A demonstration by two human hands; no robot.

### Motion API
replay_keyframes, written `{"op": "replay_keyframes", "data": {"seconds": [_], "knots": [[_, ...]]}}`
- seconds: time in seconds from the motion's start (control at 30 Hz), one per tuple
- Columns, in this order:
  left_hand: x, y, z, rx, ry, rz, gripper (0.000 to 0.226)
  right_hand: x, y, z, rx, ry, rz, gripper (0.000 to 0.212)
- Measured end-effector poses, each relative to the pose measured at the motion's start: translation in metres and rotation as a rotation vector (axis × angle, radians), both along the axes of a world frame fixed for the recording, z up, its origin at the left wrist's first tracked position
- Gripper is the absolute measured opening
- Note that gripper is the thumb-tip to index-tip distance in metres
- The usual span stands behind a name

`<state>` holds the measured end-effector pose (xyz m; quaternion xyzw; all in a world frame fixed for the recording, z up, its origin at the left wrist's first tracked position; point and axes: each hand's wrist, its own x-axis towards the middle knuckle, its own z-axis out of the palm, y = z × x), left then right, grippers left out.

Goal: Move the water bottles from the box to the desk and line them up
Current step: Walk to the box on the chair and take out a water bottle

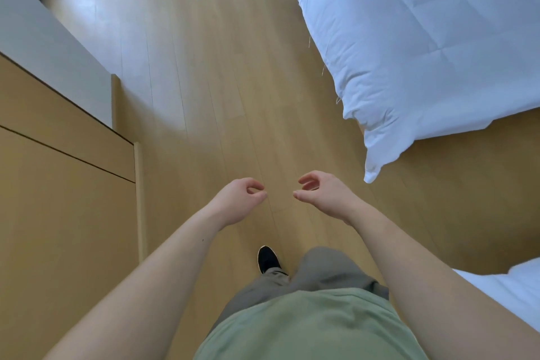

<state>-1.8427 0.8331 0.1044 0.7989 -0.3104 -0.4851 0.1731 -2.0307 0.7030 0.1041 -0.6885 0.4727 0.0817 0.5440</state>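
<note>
— Any bottles or box?
— Neither in view. Left hand (pixel 239 202) and right hand (pixel 318 193), mid-frame, hang loosely curled, holding nothing.
— Risk?
— Possibly clipping the duvet (pixel 423 47), upper right, or the cabinet (pixel 58 169), left, while walking.

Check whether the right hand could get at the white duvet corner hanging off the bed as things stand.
Probably yes. The right hand is empty, fingers loosely curled, and only bare wooden floor lies between it and the duvet corner to its right.
</note>
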Motion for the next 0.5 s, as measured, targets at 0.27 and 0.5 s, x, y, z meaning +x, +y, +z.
{"op": "replay_keyframes", "data": {"seconds": [0.27, 0.5], "knots": [[0.063, -0.064, -0.009, 0.002, 0.026, 0.07, 0.03, 0.065, -0.075, -0.009, 0.021, -0.003, 0.005, 0.036], [0.12, -0.156, -0.012, 0.039, -0.001, 0.095, 0.034, 0.132, -0.18, -0.018, 0.025, -0.026, 0.046, 0.036]]}}
